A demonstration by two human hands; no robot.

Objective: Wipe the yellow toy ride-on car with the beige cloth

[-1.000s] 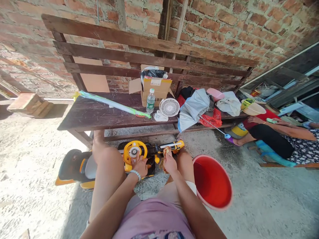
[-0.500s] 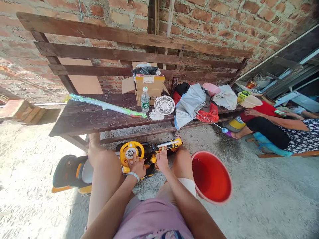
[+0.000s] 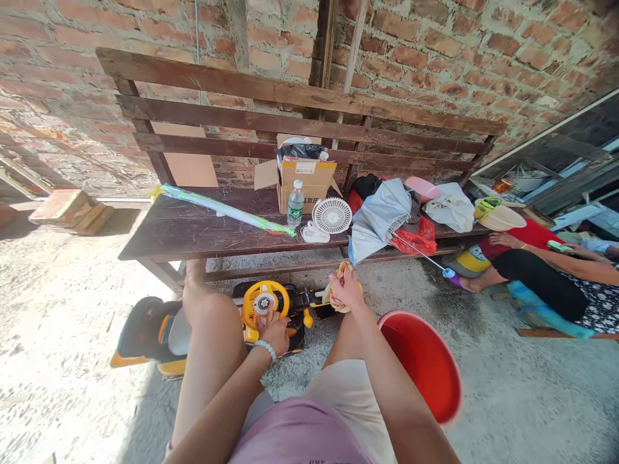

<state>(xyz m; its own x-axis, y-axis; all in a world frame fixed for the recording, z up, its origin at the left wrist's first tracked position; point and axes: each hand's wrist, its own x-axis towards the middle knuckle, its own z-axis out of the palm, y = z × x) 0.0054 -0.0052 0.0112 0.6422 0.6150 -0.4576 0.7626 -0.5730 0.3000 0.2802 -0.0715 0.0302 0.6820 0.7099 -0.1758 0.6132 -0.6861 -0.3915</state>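
Note:
A yellow and black toy ride-on car [image 3: 203, 322] lies on the concrete floor between my knees. My left hand [image 3: 273, 330] rests on the car's body just below its yellow steering wheel [image 3: 265, 300]. My right hand [image 3: 346, 290] is raised over the car's front end and is closed on a crumpled tan cloth [image 3: 334, 296]. A red plastic basin [image 3: 425, 367] stands on the floor beside my right thigh.
A dark wooden bench [image 3: 193, 225] along the brick wall carries a long wrapped tube, a water bottle [image 3: 294, 203], a cardboard box, a small white fan [image 3: 331, 216], a folded umbrella [image 3: 382, 216] and bags. Another person [image 3: 546, 270] sits on the floor at right.
My right hand has lifted off the car's front and moved right and up, carrying the cloth. My left hand has stayed by the steering wheel. The view has shifted slightly.

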